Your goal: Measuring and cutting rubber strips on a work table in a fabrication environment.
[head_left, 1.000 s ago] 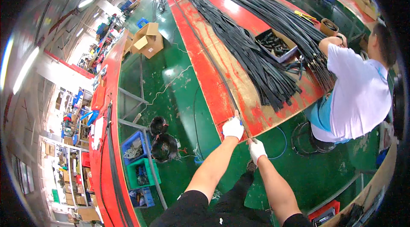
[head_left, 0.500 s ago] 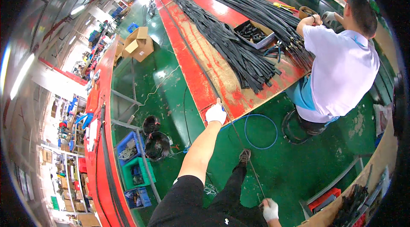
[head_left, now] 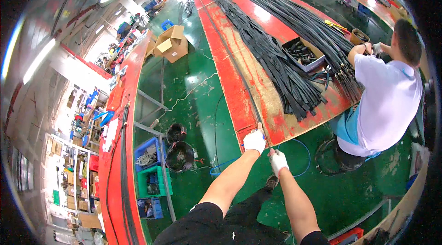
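My left hand [head_left: 254, 141], in a white glove, is closed at the near left corner of the red table [head_left: 231, 95]. Its thumb points up along a long thin black tube [head_left: 239, 73], which runs down the table's left side into the grip. Just beyond the table's edge, to the right and nearer me, is my right hand [head_left: 278, 161], also white-gloved. Its fingers are curled closed, and what lies in them is hidden. Flat black strips [head_left: 276, 70] lie in a thick bundle to the right of the tube.
A co-worker [head_left: 386, 102] sits at the table's right side beside more black lengths [head_left: 294, 12]. A box of black parts [head_left: 316, 64] stands between the bundles. Blue hose [head_left: 307, 160] loops on the green floor. Bins [head_left: 161, 185] and a cardboard box [head_left: 172, 47] are to the left.
My right hand has come up from the lower right to beside my left hand. The thin cord stretched between them no longer shows. The whole view has shifted.
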Motion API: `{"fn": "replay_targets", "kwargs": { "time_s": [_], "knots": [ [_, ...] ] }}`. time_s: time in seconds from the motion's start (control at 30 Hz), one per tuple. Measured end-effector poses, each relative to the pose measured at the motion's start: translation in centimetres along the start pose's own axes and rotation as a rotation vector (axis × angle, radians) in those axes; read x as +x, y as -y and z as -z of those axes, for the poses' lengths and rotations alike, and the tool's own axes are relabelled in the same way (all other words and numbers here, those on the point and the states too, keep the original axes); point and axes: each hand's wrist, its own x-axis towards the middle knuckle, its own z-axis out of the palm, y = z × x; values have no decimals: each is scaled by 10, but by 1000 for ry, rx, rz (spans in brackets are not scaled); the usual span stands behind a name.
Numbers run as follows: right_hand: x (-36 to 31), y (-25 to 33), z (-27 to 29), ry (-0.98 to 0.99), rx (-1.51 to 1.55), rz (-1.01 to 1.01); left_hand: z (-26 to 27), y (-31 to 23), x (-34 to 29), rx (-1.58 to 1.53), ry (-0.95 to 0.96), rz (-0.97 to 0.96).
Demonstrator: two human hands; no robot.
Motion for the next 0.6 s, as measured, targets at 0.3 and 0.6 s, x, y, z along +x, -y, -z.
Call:
{"fn": "replay_targets", "kwargs": {
  "time_s": [0.3,0.6],
  "knots": [
    [-142,-133,40,-195,-31,62,-11,1,-1,129,-7,-12],
    [-435,-334,189,-387,-477,-159,-12,-13,-7,151,54,-108]
  ]
}}
